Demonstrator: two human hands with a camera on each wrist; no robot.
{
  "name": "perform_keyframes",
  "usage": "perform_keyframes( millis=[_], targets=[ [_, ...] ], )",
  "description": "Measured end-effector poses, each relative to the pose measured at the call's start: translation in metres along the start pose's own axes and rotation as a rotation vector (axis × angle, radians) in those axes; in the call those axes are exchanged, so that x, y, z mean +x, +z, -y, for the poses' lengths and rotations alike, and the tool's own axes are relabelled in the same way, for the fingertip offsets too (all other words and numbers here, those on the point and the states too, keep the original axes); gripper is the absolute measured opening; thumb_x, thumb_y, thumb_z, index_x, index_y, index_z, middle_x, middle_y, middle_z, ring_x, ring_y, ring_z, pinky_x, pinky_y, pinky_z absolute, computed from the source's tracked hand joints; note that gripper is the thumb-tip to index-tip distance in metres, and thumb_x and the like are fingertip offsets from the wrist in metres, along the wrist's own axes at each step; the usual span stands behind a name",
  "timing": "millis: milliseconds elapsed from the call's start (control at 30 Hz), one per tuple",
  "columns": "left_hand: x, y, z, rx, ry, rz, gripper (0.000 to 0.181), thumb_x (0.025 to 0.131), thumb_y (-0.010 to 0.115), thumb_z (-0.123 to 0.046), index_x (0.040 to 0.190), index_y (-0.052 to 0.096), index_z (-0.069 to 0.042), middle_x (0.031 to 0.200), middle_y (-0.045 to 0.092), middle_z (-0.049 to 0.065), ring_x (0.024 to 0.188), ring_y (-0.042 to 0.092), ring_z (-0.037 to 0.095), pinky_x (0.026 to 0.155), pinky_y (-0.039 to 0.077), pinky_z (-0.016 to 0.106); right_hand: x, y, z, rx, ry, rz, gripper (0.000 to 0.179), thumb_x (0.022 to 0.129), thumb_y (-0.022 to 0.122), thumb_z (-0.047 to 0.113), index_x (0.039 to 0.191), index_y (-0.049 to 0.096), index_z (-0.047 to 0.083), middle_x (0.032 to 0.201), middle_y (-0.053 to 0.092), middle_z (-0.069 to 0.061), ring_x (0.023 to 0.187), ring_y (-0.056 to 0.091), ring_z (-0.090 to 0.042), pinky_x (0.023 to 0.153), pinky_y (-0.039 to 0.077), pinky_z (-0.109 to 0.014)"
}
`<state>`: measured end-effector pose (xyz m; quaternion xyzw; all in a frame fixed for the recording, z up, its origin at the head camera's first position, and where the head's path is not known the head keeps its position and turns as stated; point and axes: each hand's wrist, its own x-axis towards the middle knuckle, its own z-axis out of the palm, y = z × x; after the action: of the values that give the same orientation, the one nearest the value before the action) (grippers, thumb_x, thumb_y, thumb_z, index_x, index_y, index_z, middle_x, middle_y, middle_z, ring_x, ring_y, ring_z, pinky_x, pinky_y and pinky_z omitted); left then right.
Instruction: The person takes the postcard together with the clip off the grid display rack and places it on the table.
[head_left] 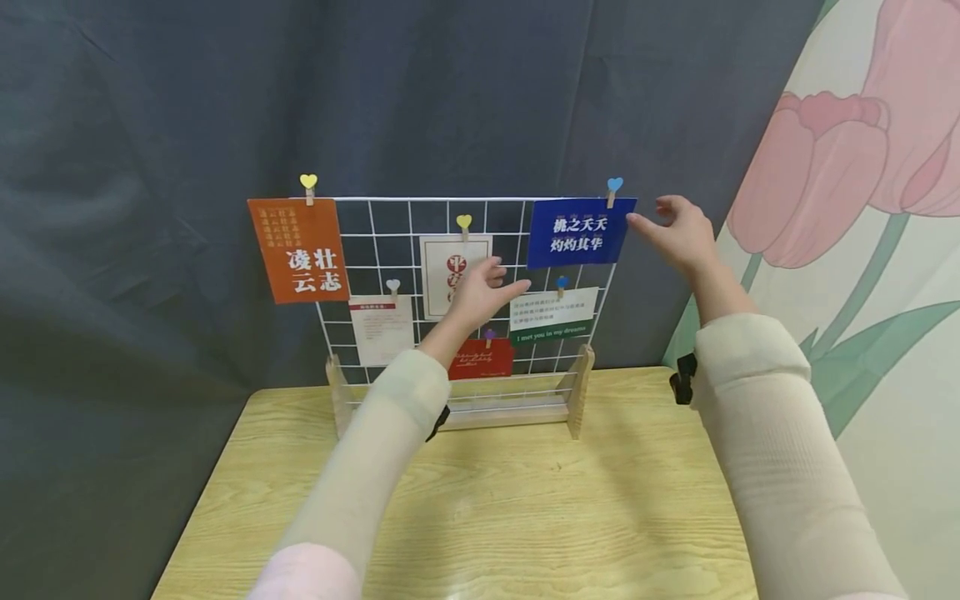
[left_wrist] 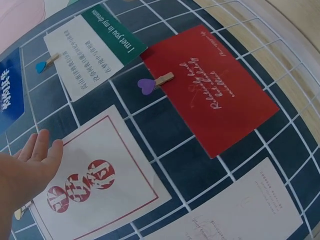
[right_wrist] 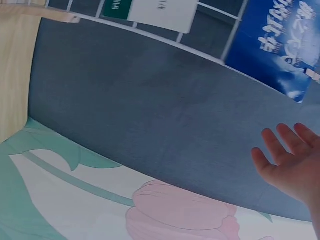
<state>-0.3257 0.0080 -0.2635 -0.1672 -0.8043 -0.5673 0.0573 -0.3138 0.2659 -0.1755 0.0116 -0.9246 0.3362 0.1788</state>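
A blue card [head_left: 577, 233] with white characters hangs at the top right of a white wire grid [head_left: 390, 218], under a blue heart clip [head_left: 615, 187]. My right hand [head_left: 678, 232] is beside that card's right edge, holding nothing; in the right wrist view a gap shows between the fingers [right_wrist: 282, 145] and the card. My left hand [head_left: 483, 292] is in front of the grid's middle, empty, fingers loosely bent. It overlaps a white card [left_wrist: 100, 175] with red round characters, partly hidden in the head view, under a yellow heart clip [head_left: 464, 223].
Also clipped on the grid are an orange card [head_left: 300, 250], a white card with a red band [head_left: 382, 331], a red card [head_left: 483, 358] and a green-and-white card [head_left: 555, 315]. The grid's wooden stand [head_left: 577, 392] rests on a wooden table [head_left: 510, 517]. Behind hangs a dark curtain [head_left: 187, 125].
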Motion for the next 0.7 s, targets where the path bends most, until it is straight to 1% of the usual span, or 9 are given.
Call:
perform_keyframes(
  millis=[133,233,333,500,700],
  targets=[
    [0.003,0.000,-0.005,-0.019,-0.008,-0.014,0.067,0.077,0.064,-0.033,0.131,0.034,-0.006,0.125,0.044,0.008,0.111,0.043,0.019,0.088,0.038,0.027,0.005,-0.004,0.012,0.010,-0.005,0.000,0.077,0.081,0.044,0.052,0.135,0.022,0.002,0.134,0.029,-0.019,0.120,0.026,-0.034,0.094,0.026,-0.048],
    [0.005,0.000,-0.008,-0.015,-0.016,-0.020,0.068,0.076,0.064,-0.034,0.131,0.034,-0.006,0.125,0.045,0.007,0.111,0.043,0.018,0.087,0.039,0.026,0.008,-0.006,0.018,0.027,-0.008,0.004,0.077,0.081,0.045,0.052,0.135,0.021,0.002,0.134,0.028,-0.017,0.121,0.025,-0.032,0.095,0.025,-0.047],
    [0.007,0.000,-0.012,-0.014,-0.009,-0.020,0.068,0.076,0.065,-0.034,0.130,0.035,-0.006,0.125,0.045,0.007,0.110,0.044,0.018,0.086,0.039,0.025,0.010,-0.008,0.022,0.041,-0.006,0.004,0.078,0.080,0.045,0.052,0.135,0.021,0.002,0.135,0.028,-0.016,0.121,0.025,-0.030,0.096,0.025,-0.045],
    [0.010,0.002,-0.015,-0.009,0.010,-0.016,0.066,0.076,0.065,-0.033,0.129,0.036,-0.005,0.123,0.046,0.008,0.108,0.045,0.018,0.085,0.040,0.025,0.014,-0.006,0.027,0.039,-0.023,0.002,0.075,0.082,0.045,0.049,0.134,0.022,0.001,0.134,0.029,-0.017,0.121,0.026,-0.030,0.096,0.026,-0.044],
    [0.015,0.005,-0.017,-0.032,-0.006,-0.012,0.068,0.076,0.065,-0.033,0.130,0.035,-0.005,0.125,0.044,0.008,0.109,0.044,0.018,0.086,0.040,0.025,0.019,-0.001,0.034,0.037,-0.030,0.000,0.070,0.084,0.044,0.045,0.134,0.024,0.000,0.131,0.032,-0.019,0.120,0.029,-0.030,0.095,0.028,-0.043]
  ],
)
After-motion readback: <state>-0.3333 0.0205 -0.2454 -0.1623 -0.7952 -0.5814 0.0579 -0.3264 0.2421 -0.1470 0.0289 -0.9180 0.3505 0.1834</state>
